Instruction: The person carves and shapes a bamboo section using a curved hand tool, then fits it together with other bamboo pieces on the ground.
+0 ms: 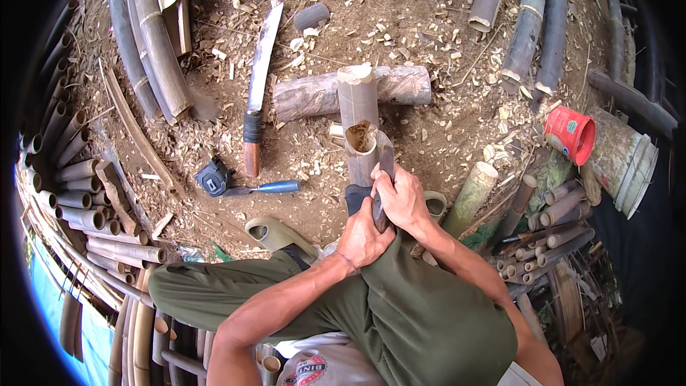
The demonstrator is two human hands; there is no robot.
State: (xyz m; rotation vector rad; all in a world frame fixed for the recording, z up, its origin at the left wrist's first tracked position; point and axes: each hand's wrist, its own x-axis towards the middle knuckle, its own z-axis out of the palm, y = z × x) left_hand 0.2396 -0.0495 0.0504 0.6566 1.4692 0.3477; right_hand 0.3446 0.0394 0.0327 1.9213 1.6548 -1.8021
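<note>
A bamboo tube [359, 100] with an opening cut into its upper side points away from me, its far part lying across a thick bamboo log [407, 86]. Beside that opening, at its right, is the dark blade of a knife [386, 154]. My right hand [401, 199] is closed around the knife, with the thumb along it. Lower down, by my knee, my left hand [364, 232] is also closed on the knife's near end. The fingers cover much of the knife, so where its handle begins is hidden.
A machete [261, 64], a tape measure [214, 177] and a blue-handled tool [277, 186] lie on the chip-strewn ground at left. Bamboo poles [161, 43] lie far left and far right. A red container [569, 134] and a dirty bucket [625, 164] are at right.
</note>
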